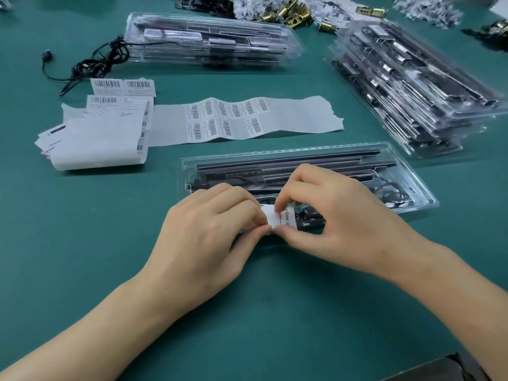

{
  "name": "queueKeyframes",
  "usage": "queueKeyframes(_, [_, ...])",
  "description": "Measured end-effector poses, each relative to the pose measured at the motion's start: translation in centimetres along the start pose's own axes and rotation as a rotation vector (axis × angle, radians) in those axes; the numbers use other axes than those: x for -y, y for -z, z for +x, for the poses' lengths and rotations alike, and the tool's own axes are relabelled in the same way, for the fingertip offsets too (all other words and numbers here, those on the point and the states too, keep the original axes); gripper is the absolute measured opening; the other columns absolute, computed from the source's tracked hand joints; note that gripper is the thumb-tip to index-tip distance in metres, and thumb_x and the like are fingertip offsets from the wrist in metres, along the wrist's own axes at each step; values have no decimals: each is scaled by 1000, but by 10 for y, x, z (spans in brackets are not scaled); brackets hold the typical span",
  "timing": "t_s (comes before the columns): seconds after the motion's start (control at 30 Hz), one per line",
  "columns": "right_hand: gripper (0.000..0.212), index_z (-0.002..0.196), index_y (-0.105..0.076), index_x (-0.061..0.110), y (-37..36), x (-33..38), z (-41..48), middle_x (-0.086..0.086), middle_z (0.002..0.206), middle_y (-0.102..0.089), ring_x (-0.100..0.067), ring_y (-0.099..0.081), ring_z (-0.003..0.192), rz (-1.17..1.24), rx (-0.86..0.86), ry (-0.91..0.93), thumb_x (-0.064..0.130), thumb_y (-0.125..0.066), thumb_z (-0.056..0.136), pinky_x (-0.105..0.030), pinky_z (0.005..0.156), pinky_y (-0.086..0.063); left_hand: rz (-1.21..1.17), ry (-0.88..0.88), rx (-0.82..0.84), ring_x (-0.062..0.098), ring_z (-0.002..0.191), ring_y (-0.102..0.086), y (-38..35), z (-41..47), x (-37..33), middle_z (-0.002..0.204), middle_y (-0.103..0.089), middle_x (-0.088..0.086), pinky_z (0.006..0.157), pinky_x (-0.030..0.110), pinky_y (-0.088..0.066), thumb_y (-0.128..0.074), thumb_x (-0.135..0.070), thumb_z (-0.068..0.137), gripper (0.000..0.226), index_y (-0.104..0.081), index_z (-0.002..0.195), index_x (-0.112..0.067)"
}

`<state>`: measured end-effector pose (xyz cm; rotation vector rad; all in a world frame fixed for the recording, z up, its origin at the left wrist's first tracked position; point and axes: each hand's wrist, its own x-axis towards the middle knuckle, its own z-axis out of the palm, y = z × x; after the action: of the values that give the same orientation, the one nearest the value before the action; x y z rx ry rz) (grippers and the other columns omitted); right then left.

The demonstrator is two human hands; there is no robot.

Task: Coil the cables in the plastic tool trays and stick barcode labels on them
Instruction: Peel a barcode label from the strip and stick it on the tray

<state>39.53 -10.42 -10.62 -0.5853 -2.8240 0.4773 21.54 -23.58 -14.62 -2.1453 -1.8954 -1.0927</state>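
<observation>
Left hand [214, 232], right hand [338, 218]: thumb and forefinger of each pinching white printed label [277, 219] from opposite sides, at near edge of clear plastic tray [420, 188] on green table [82, 215]. Black cable [390, 191] inside tray, right end. Beyond: barcode label strip [242, 119], loose cable [99, 60], far tray stack [214, 42], right tray stack [412, 89].

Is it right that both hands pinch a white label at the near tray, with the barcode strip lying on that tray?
No: in the head view the barcode strip lies on the table beyond the near tray, not on it.
</observation>
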Motion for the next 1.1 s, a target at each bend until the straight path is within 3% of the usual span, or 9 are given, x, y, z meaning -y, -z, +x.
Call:
queueKeyframes(0.2, [10, 87, -70, 17, 2, -2, 1, 2, 86, -64, -22, -61, 79, -308, -99, 266, 25, -69, 93, -39, 53, -50, -33, 30, -1, 21, 80, -64, -1, 0, 0, 88, -68, -8, 65, 41, -52, -69, -23, 95, 14, -70, 83, -15])
queueKeyframes(0.37, [18, 86, -72, 16, 9, -4, 2, 1, 85, -68, -24, -64, 77, -346, -63, 309, 30, -70, 97, -40, 55, -51, -29, 30, -11, 20, 80, -64, -1, 0, -1, 88, -68, -8, 65, 41, -51, -69, -23, 95, 15, -70, 82, -15])
queueKeyframes(0.57, [29, 77, -67, 14, 2, 1, 1, -2, 75, -63, -28, -59, 68, -500, -133, 391, 21, -56, 103, -41, 58, -49, -31, 27, -8, 22, 79, -64, -1, 0, -1, 87, -68, -7, 64, 42, -51, -71, -21, 94, 14, -70, 82, -14])
queueKeyframes(0.77, [13, 86, -59, 13, -9, 6, -1, -3, 79, -57, -28, -52, 71, -668, -248, 451, 1, -64, 89, -43, 65, -46, -31, 7, -44, 24, 78, -64, -3, 0, -1, 87, -69, -4, 63, 42, -52, -69, -20, 96, 15, -72, 85, -11])
queueKeyframes(0.93, [36, 98, -48, 15, -17, 9, 7, -5, 86, -48, -28, -46, 76, -731, -286, 425, 2, -73, 77, -43, 68, -42, -25, -22, -70, 22, 72, -58, -4, 2, -4, 82, -66, -3, 61, 38, -49, -59, -24, 102, 27, -73, 85, -9])
queueKeyframes(1.1, [12, 87, -60, 13, -11, 1, 8, -4, 77, -55, -28, -53, 69, -687, -289, 520, 4, -64, 94, -43, 72, -50, -25, -14, -69, 23, 74, -63, -2, 0, 0, 84, -69, -4, 60, 41, -52, -68, -20, 98, 17, -74, 85, -11])
